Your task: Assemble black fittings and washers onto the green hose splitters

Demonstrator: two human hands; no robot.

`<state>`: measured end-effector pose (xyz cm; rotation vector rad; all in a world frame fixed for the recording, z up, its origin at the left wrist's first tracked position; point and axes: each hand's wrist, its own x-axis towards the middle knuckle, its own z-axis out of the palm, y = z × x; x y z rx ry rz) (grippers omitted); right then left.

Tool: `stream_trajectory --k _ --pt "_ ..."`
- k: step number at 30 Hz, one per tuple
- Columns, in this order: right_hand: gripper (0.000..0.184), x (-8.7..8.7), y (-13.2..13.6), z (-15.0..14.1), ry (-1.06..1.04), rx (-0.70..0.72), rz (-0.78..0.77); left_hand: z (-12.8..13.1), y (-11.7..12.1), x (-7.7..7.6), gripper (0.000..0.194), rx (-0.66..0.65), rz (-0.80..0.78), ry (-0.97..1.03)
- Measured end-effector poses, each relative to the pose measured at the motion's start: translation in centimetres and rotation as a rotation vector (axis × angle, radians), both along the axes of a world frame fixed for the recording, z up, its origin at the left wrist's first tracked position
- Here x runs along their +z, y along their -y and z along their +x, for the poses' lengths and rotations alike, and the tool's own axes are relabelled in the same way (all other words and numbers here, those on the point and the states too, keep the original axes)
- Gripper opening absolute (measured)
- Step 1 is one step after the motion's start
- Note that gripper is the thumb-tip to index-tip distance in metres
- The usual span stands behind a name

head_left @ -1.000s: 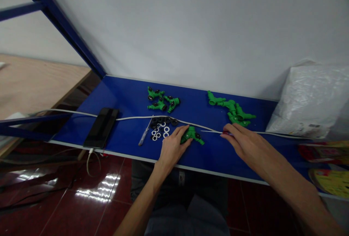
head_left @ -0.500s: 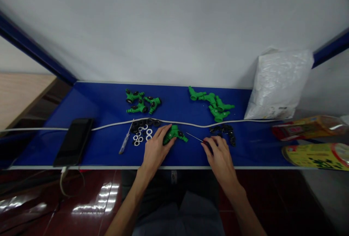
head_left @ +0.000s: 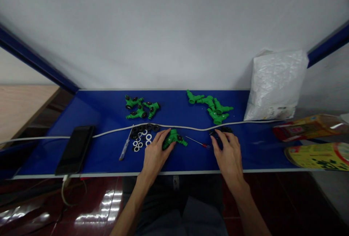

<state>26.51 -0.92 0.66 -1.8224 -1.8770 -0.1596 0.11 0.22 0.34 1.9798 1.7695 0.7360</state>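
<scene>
My left hand (head_left: pixel 156 151) is closed around a green plastic Y-shaped hose splitter (head_left: pixel 173 137) with a dark valve knob, resting on the blue shelf. Just right of it lies a thin screwdriver with a red handle (head_left: pixel 205 145), untouched. My right hand (head_left: pixel 228 150) is over a pile of small black parts (head_left: pixel 225 129), its thumb and fingers apart around the pile's near side. Whether the fingertips touch a part is hard to see. Left of my left hand are white rings (head_left: pixel 148 140) and black rings (head_left: pixel 148 126).
Green splitters with dark knobs (head_left: pixel 137 112) lie back left; several bare green splitters (head_left: pixel 208 101) lie back right. A white cable (head_left: pixel 177 127) crosses the blue shelf (head_left: pixel 174 110). A clear-handled screwdriver (head_left: pixel 124 150), a phone (head_left: pixel 75 149), a white plastic package (head_left: pixel 275 87) and a yellow packet (head_left: pixel 316 156) are around.
My right hand has let go of the red-handled screwdriver, leaving it on the shelf, and moved right to the black parts. My left hand keeps its hold on the splitter.
</scene>
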Motion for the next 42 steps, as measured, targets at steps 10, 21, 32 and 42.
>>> stream_trajectory --k 10,21,32,42 --pt "0.044 -0.6 1.3 5.5 -0.043 -0.207 0.071 0.0 0.0 -0.2 0.047 -0.006 0.012 -0.003" --pt "0.046 -2.1 -0.1 4.9 -0.003 -0.159 0.008 -0.1 0.0 -0.3 0.048 -0.008 0.005 -0.003" --pt "0.041 -1.3 -1.1 4.5 0.022 -0.062 0.045 -0.2 0.0 -0.8 0.047 -0.008 0.02 0.014" --pt "0.032 -1.0 -2.6 2.6 0.015 0.059 -0.052 -0.3 0.0 -0.9 0.047 -0.007 0.015 0.012"
